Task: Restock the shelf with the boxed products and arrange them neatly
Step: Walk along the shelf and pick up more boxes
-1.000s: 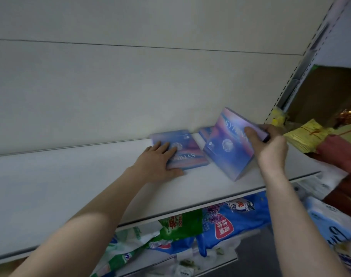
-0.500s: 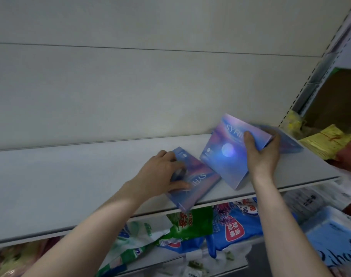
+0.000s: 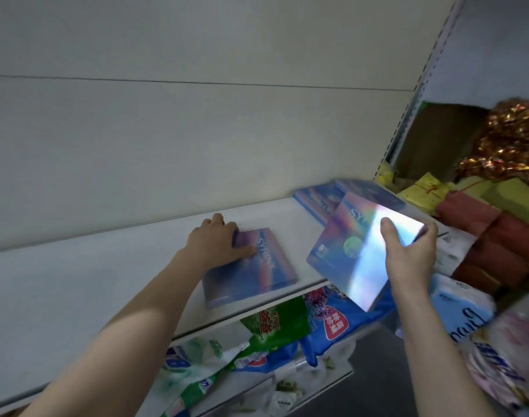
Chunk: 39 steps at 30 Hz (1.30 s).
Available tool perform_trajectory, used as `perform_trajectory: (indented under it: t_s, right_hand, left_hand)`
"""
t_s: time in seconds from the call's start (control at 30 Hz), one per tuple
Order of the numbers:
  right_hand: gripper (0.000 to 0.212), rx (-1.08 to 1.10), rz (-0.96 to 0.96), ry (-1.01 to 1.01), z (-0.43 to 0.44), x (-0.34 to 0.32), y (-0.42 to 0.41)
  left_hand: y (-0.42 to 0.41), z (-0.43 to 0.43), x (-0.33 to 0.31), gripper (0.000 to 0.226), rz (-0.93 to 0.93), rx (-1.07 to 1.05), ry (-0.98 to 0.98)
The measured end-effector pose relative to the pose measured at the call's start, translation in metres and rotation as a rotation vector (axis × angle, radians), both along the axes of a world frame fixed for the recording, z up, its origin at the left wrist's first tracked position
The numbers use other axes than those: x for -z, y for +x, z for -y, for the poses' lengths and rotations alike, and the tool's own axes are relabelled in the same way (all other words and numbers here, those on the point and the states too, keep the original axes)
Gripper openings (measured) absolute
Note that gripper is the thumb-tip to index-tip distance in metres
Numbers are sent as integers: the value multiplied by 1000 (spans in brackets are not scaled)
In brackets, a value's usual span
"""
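The left hand [image 3: 218,245] lies on the far left corner of a flat box [image 3: 257,272], with the thumb on its face and the fingers bent over its far edge, so it holds this box in a narrow grip. The flat box lies on the white shelf [image 3: 91,281], near the front edge and a little turned. The right hand [image 3: 407,257] holds a tilted box [image 3: 341,254] firmly, thumb on the shiny face and the other fingers behind it. This box is in the air over the front edge of the shelf, its lower corner hanging past the edge. Two more boxes [image 3: 317,200] lie flat at the back of the shelf, behind the tilted one. Under the shelf there are a green bag [image 3: 275,323] and a blue bag [image 3: 332,323]. To the right are yellow packs [image 3: 419,191] and red packs [image 3: 483,233].
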State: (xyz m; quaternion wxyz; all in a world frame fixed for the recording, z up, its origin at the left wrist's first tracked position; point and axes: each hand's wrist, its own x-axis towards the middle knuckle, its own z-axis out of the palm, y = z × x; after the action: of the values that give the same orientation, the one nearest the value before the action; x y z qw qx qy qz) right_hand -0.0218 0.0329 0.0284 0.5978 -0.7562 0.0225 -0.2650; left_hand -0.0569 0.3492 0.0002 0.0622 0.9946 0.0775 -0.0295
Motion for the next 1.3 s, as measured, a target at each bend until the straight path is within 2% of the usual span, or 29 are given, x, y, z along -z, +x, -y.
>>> perform_trajectory:
  t_s: [0.07,0.17,0.23,0.33,0.43,0.47,0.57,0.67,0.77,0.97,1.07,1.17,1.3]
  right_hand:
    - [35,-3,-9,14,-6,2,-12]
    - [34,-2,-25,43,-20,2,-30]
    - [35,3,-36,56,-29,0,-42]
    - [34,13,-44,64,-40,2,-58]
    - [30,35,-19,77,-52,4,-78]
    - [29,39,-15,80,-54,5,-83]
    - [29,49,-17,67,-56,2,-96]
    - [33,39,-18,-5,-57,-1,-103]
    - [33,-64,-31,-20,-61,-3,-107]
    - [16,-336,-150,112,-75,10,-122]
    - [12,-434,-151,77,-80,20,-143]
    - [13,-587,-164,26,-84,43,-167]
    - [25,-755,-245,-24,-98,72,-205]
  left_hand:
    - [-20,-4,1,87,36,23,35]
    - [-47,-3,6,100,4,38,56]
    - [-58,-6,7,109,-34,0,-36]
    - [-66,-9,5,108,-61,36,-232]
    - [-70,-7,-1,125,-62,22,-384]
    - [-71,-9,-4,116,-43,-5,-409]
    - [-83,-25,-13,53,76,-85,-583]
    - [-107,-43,-17,36,186,-195,-944]
    - [-138,-52,-16,11,370,-294,-1129]
    - [-217,-44,0,10,684,-534,-1242]
    - [-262,-30,18,8,725,-632,-1366]
    - [-309,-9,35,8,795,-715,-1411]
    - [-376,12,52,8,894,-851,-1408]
